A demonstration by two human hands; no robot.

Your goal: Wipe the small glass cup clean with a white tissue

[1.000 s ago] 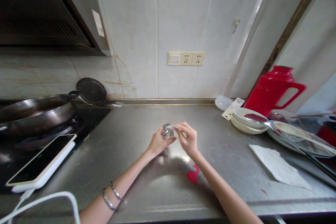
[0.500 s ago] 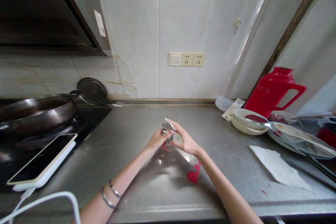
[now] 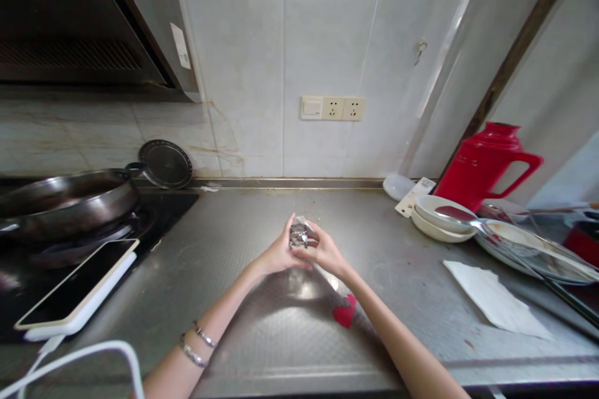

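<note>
Above the middle of the steel counter, both hands meet around a small shiny silvery object (image 3: 298,235) with a crinkled or faceted look; its exact kind I cannot make out. My left hand (image 3: 277,254) is closed round its left side and underside. On the other side, the fingers and thumb of my right hand (image 3: 325,252) pinch its right edge. A whitish bit shows at the object's top. Under my right forearm lies a greyish, see-through piece with a red heart-like patch (image 3: 345,310), partly hidden by the arm.
At left, a pan (image 3: 70,199) sits on the black stove, with a phone on a white block (image 3: 79,287) and a white cable in front. Stacked bowls (image 3: 440,230), a red thermos (image 3: 486,162), plates with utensils and a paper towel (image 3: 496,299) occupy the right.
My left hand has wrapped further round the silvery object. My right fingers have come down from the white piece at its top to its right side.
</note>
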